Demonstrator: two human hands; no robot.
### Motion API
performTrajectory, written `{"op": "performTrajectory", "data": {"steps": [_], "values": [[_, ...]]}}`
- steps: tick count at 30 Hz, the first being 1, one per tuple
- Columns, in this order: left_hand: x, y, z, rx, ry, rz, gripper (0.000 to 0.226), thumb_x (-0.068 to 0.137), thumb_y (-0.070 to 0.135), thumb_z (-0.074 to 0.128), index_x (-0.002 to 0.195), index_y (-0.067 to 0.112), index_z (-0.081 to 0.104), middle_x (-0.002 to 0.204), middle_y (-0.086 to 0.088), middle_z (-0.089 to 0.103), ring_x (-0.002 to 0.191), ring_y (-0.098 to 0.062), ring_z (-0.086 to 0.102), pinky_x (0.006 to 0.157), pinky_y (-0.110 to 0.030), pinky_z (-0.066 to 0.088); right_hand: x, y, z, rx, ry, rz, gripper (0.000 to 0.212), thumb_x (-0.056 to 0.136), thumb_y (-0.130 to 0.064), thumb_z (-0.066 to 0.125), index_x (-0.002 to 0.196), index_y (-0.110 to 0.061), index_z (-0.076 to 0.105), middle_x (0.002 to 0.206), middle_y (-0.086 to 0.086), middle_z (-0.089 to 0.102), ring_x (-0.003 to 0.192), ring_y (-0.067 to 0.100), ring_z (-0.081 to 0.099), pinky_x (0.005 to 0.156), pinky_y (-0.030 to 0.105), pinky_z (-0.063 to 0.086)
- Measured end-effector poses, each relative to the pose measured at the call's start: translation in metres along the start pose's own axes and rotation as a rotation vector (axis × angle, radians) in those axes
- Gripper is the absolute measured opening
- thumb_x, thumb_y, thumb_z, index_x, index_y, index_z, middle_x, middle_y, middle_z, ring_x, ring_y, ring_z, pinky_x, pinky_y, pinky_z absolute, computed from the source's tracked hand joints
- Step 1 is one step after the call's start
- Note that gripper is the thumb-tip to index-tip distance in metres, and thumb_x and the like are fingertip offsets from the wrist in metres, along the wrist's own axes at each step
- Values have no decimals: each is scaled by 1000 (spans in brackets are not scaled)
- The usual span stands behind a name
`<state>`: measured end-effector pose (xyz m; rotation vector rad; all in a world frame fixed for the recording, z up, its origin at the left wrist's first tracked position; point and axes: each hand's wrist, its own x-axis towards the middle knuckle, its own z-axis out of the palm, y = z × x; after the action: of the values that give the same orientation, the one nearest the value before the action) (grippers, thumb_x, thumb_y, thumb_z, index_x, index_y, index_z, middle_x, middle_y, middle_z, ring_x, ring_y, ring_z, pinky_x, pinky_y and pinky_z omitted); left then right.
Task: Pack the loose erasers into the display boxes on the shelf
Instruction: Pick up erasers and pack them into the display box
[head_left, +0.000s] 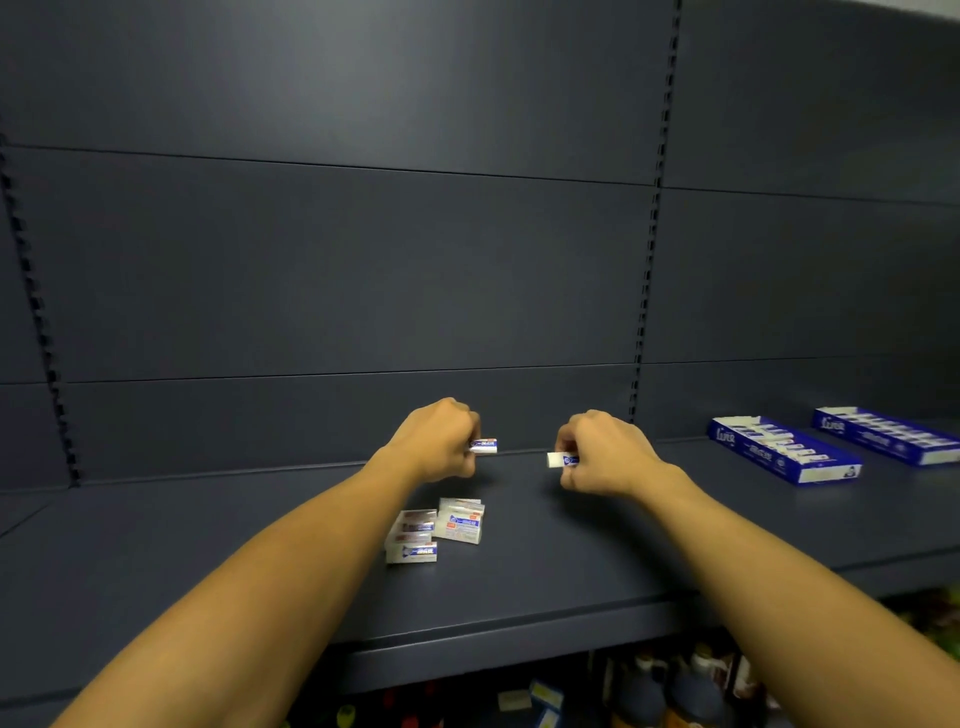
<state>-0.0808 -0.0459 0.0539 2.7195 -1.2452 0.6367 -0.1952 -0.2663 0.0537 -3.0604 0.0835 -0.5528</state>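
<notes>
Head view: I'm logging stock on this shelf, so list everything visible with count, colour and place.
Loose boxed erasers: small pile, count unclear, white with blue and red print, shelf centre, below the hands.
Held erasers: two, white with blue sleeves, one in the left hand, one in the right.
Cardboard display boxes: two, blue and white, partly filled, shelf right, nearer and farther.
Metal shelf: one, dark grey.
Bottles: several, dark, lower shelf.
Left hand: pinches an eraser.
Right hand: pinches an eraser.

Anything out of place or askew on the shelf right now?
Only the loose erasers, lying in a jumbled heap mid-shelf instead of inside the display boxes far right. The left hand and right hand each pinch one eraser.
</notes>
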Motion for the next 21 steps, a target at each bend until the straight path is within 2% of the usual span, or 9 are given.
{"op": "performTrajectory", "data": {"steps": [4,8,13,17,21], "values": [[13,24,6,-18,7,60,22,82,24,67,102,15,66,105,-1,63,99,-20,55,76,-36,51,-17,23,-1,-45,30,29,21,77,-29,65,97,-30,70,99,-7,59,91,16,58,62,28,42],[28,52,11,-15,0,100,21,83,23,65,103,16,66,106,0,62,101,-21,56,75,-37,51,-33,49,-9,-128,21,70,23,81,-28,66,102,-30,75,103,-5,62,91,18,62,68,34,52],[48,93,15,20,-31,128,21,86,20,64,107,16,67,110,-1,61,103,-21,55,76,-37,51,-52,89,-24,-229,45,94,19,85,-28,63,101,-23,73,106,1,62,90,21,61,68,34,53],[65,132,18,24,-39,106,19,86,20,61,104,15,65,110,-1,61,105,-22,55,77,-39,52,-71,128,-35,-238,76,123,18,89,-28,59,104,-20,66,106,3,63,99,25,60,68,32,46],[82,174,16,22,-45,96,19,85,21,62,103,15,65,109,-1,60,104,-23,56,76,-39,52,-93,170,-45,-213,52,151,17,86,-27,62,101,-21,66,104,3,66,94,25,62,69,32,47]]}}
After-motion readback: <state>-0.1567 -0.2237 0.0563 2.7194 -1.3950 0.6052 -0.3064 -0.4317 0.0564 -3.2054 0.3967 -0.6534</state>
